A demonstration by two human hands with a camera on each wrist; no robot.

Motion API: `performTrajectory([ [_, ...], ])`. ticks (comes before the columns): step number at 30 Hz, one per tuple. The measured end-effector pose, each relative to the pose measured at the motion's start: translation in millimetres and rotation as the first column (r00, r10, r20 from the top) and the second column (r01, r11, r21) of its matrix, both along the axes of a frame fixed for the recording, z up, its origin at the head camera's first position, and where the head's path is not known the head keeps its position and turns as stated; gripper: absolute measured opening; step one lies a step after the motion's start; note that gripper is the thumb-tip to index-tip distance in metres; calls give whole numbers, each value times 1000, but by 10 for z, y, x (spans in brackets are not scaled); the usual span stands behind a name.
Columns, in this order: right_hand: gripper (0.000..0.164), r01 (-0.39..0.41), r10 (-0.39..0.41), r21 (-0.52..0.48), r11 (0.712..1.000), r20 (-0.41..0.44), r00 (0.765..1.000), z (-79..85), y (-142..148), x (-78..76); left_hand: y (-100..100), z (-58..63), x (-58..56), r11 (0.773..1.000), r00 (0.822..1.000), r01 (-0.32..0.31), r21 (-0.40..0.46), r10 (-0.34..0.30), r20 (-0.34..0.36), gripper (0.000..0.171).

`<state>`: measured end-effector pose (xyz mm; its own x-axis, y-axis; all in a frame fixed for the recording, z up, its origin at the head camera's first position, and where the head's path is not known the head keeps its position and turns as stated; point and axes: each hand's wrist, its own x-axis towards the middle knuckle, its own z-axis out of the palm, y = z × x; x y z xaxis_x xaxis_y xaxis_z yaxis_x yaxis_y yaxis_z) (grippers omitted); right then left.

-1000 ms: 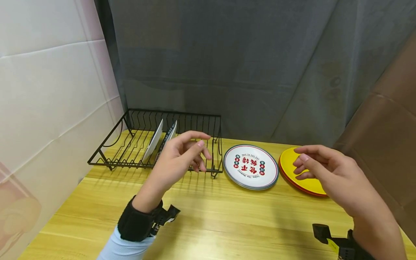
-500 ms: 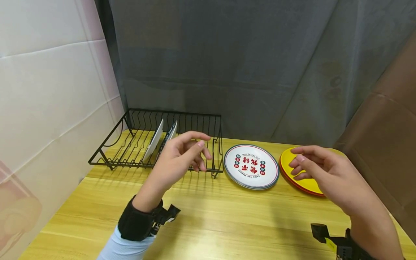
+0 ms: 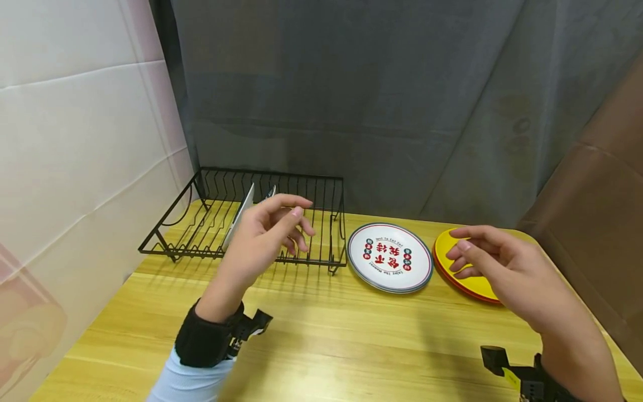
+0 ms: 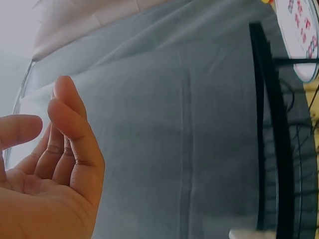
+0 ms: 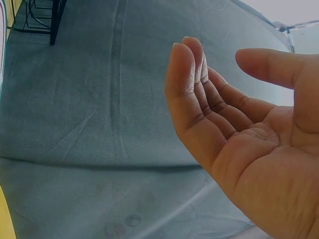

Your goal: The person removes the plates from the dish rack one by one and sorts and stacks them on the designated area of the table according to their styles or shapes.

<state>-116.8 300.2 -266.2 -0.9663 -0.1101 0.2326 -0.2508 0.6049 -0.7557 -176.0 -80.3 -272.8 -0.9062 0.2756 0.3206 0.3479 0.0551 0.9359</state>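
In the head view my left hand (image 3: 261, 237) hovers over the front of a black wire dish rack (image 3: 201, 229), fingers loosely bent and holding nothing. Two plates stand on edge in the rack: a white-edged plate (image 3: 240, 215) and, mostly hidden behind my hand, a dark-patterned plate (image 3: 272, 192). My right hand (image 3: 512, 273) hangs above a yellow plate (image 3: 447, 245), relaxed, with thumb and fingers apart and nothing between them. The yellow plate lies on a red-rimmed one. Between rack and yellow plate lie stacked white plates (image 3: 389, 257) with red lettering.
The wooden table (image 3: 321, 335) carries everything. Grey cloth (image 3: 326, 100) hangs close behind the rack and plates. A white panel (image 3: 90, 139) stands at the left, and a brown surface (image 3: 593, 212) at the right.
My left hand has shifted slightly left and up, covering more of the dark-patterned plate. The right hand moved a little left earlier, then stayed still. Rack and plates are unmoved.
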Motion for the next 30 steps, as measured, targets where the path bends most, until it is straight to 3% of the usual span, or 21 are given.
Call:
performTrajectory([
  [6, 30, 0, 0, 0, 1000, 16, 1000, -10, -11, 1, -235, 21, -64, 989, 987, -147, 28, 149, -57, 23],
  [10, 32, 5, -5, 10, 1000, 31, 1000, -8, -22, 8, -381, 7, -120, 950, 945, -313, 0, 312, -100, 23],
  [15, 31, 3, -4, 17, 1000, 36, 999, -10, -31, 15, -489, -68, -227, 834, 847, -531, -148, 517, -124, 24],
  [19, 32, -7, 7, 15, 1000, 38, 999, -24, -30, 13, -567, -229, -379, 754, 801, -591, -288, 590, -100, 32],
  [24, 32, -14, 14, 15, 1000, 43, 999, -36, -41, 11, -676, -494, -564, 662, 777, -585, -468, 623, -89, 44],
  [27, 33, -12, 12, 16, 1000, 49, 999, -36, -53, 9, -719, -617, -642, 602, 784, -559, -570, 608, -127, 47],
  [30, 34, -8, 7, 23, 1000, 55, 998, -31, -61, 7, -736, -690, -696, 561, 796, -537, -631, 585, -156, 47],
])
